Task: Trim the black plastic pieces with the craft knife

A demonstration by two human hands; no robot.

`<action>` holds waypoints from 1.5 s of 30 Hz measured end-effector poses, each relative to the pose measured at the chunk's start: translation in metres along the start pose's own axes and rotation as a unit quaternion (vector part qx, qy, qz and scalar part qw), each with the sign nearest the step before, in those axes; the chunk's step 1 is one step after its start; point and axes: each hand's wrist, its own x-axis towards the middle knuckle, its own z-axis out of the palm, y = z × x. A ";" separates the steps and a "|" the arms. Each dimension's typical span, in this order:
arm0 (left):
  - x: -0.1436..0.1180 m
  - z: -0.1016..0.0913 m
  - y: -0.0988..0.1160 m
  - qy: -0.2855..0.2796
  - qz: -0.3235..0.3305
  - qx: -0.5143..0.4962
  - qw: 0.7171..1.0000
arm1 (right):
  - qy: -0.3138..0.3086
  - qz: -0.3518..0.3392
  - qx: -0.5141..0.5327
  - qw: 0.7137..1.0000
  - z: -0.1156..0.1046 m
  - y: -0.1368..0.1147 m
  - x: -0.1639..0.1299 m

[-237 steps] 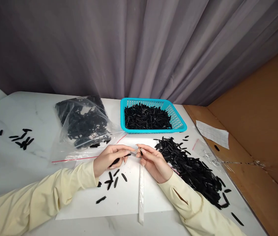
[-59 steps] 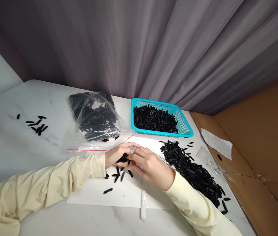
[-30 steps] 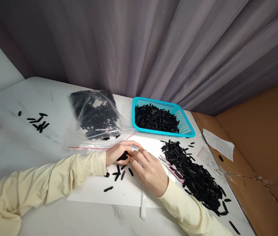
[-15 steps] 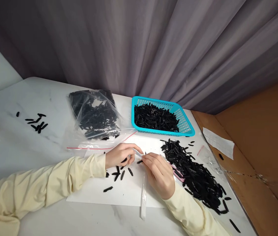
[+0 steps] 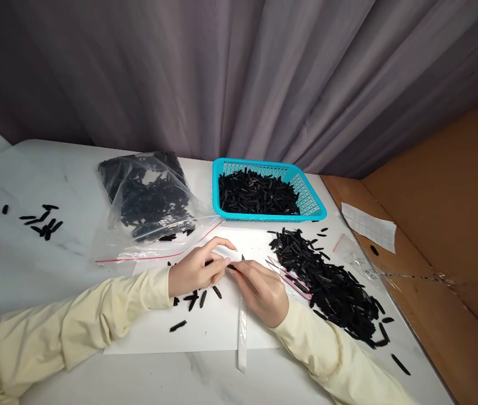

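A small, dark elongated piece (image 5: 232, 267) lies between the fingertips of both hands, above a white sheet (image 5: 137, 337). My left hand (image 5: 199, 267) pinches its left end with thumb and fingers, the index finger raised; something black also shows inside that hand. At the other end, the closed fingertips of my right hand (image 5: 264, 289) grip the piece. Under the right hand runs a narrow white strip in clear wrap (image 5: 242, 337), with a dark pointed tip showing beyond the fingers. Several loose black pieces (image 5: 202, 298) lie on the sheet beside the left hand.
A blue basket (image 5: 270, 216) of black pieces stands at the back. Left of it lies a clear zip bag (image 5: 150, 197) with more. A heap of black pieces (image 5: 331, 287) spreads at right, beside pink-handled scissors (image 5: 300, 288). Paper (image 5: 369, 225) lies on cardboard; stray pieces (image 5: 47, 228) sit far left.
My hands have drawn together, and the dark piece now sits between both sets of fingertips. A pale strip seen between them earlier no longer shows. The whole view has shifted slightly.
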 end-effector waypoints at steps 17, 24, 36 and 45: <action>0.001 -0.004 0.000 -0.019 -0.020 -0.082 0.996 | -0.001 0.020 0.066 0.998 -0.003 0.002 0.004; -0.001 -0.003 0.002 -0.015 0.004 -0.078 0.997 | -0.015 0.007 0.066 0.998 -0.004 0.003 0.005; -0.002 -0.004 0.005 -0.015 -0.009 -0.102 0.995 | -0.014 0.008 0.073 0.997 -0.004 0.003 0.003; -0.002 -0.005 0.003 -0.020 -0.011 -0.104 0.994 | -0.011 0.008 0.082 0.997 -0.004 0.003 0.003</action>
